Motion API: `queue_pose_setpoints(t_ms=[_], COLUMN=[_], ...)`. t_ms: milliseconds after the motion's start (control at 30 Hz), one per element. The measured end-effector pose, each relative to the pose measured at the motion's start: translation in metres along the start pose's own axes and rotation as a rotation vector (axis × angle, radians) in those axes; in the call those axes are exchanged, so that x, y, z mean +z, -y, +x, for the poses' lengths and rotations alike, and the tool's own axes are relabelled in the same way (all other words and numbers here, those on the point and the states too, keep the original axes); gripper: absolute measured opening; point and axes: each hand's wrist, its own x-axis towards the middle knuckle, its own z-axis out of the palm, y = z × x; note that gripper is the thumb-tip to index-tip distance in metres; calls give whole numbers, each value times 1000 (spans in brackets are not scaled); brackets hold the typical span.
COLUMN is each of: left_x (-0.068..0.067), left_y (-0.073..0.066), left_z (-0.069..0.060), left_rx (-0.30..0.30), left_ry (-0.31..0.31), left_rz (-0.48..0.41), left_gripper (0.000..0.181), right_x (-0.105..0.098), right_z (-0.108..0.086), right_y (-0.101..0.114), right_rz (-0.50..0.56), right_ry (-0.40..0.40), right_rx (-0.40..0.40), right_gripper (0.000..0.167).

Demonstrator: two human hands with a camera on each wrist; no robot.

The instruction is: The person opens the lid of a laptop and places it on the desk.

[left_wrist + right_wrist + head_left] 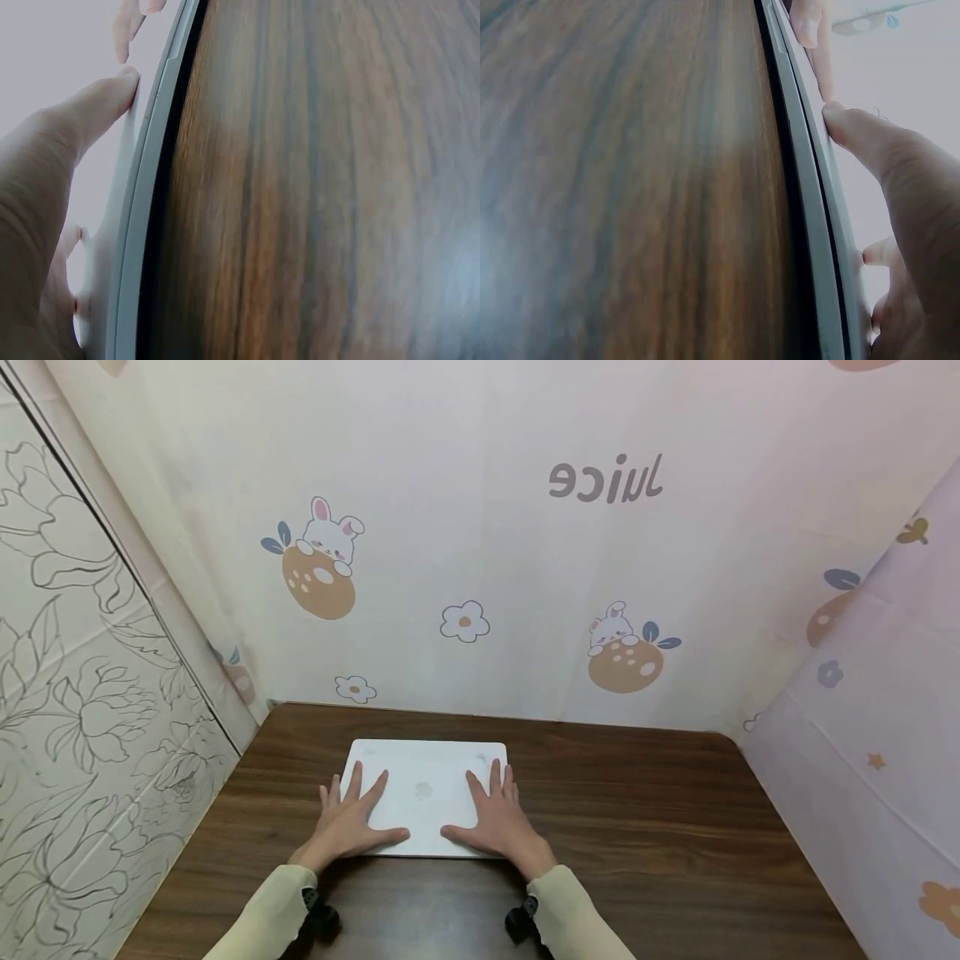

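A closed silver laptop (423, 814) with an apple logo on its lid lies flat on the wooden table. My left hand (351, 821) rests on the lid's left side, fingers spread and thumb pointing inward along the near edge. On the right side of the lid, my right hand (498, 818) rests in much the same way. Both wrist views show the laptop's thin front edge (139, 202) from the side, with a thumb (877, 142) touching the lid close to it.
The brown wood-grain table (637, 818) extends to both sides and in front of the laptop. Behind it hangs a pale printed curtain (465, 527). A panel with flower line drawings (97, 710) stands at the left, and another printed cloth (885, 735) at the right.
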Motion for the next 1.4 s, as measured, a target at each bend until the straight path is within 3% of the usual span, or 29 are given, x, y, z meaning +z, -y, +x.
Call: queue_pose_setpoints(t_ms=[1400], left_x=[21], left_y=[-43], left_z=[5], left_rx=[-26], left_ry=[10], left_rz=[-9], left_gripper=[117], right_x=[-21], right_z=[-17], right_y=[-36], right_rz=[-34], right_ry=[1], right_rx=[8], right_gripper=[110])
